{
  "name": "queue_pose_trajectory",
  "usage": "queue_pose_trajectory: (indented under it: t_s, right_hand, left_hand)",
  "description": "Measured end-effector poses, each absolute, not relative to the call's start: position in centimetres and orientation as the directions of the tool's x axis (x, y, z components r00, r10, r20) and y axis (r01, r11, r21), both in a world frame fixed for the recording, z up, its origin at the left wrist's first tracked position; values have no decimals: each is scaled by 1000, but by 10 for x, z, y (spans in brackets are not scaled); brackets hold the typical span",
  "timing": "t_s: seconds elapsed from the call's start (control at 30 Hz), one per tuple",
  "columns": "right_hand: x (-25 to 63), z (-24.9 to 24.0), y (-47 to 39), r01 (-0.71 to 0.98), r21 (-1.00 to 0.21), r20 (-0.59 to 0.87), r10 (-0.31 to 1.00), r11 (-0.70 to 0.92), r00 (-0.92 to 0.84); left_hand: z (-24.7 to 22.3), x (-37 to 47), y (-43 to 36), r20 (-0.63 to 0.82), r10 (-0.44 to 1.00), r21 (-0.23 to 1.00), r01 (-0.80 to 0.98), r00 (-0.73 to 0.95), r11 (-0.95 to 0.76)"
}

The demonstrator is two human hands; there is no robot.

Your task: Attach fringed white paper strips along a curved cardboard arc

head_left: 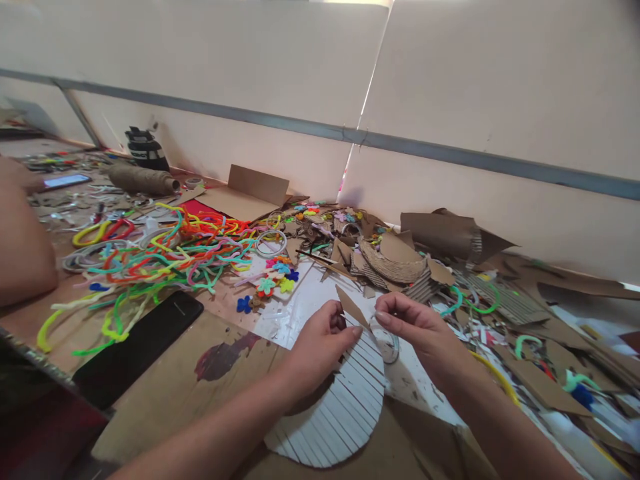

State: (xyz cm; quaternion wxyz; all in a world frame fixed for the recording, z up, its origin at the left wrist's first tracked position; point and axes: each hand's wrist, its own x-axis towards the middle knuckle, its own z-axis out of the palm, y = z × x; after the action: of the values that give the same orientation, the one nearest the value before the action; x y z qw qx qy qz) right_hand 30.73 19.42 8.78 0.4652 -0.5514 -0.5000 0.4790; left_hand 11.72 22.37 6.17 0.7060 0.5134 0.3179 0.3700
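- Filling the background: a pale panelled wall [200, 53], crossed by a grey bar [280, 121].
- Heaped along the wall, centre to right: brown cardboard scraps [395, 252], some corrugated.
- Lying at left: a tangle of coloured fuzzy stems [185, 250], mostly orange, green and yellow.
- Spread in the near left foreground: a brown cardboard sheet [160, 400] bearing a dark stain [225, 355]; a black slab [143, 343] overlaps its far edge.
- Curving between the wearer's forearms: a cardboard piece [345, 407], its face covered with white strips, its far tip bare, brown and pointed.
- Left hand [327, 343]: grips this piece near its far end, thumb laid over the strips.
- Right hand [413, 323]: raised just beside the bare tip, thumb and forefinger drawn close; whether they pinch anything is too small to tell.
- Beyond the left hand: a white ring [271, 253] and small coloured flowers [267, 286].
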Motion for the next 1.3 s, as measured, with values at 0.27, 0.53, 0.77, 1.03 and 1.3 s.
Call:
queue_pose_trajectory:
  t_s: [0.27, 0.53, 0.77, 1.03, 1.3]
  right_hand:
    - [292, 92, 199, 378, -921, 90, 996, 93, -26]
    - [289, 93, 199, 395, -915, 68, 997, 75, -33]
    - [285, 92, 197, 450, -888, 105, 994, 95, -2]
    - [283, 91, 196, 445, -890, 130, 991, 105, 26]
    - [281, 89, 196, 449, -886, 142, 989, 114, 29]
  left_hand:
    - [64, 114, 221, 12, 872, 999, -44, 490, 10]
    - [64, 114, 219, -76, 848, 987, -79, 525, 137]
    - [67, 115, 218, -86, 864, 987, -76, 497, 142]
    - [68, 115, 218, -80, 871, 986, -88, 484, 140]
    - [73, 115, 218, -102, 877, 986, -71, 470, 153]
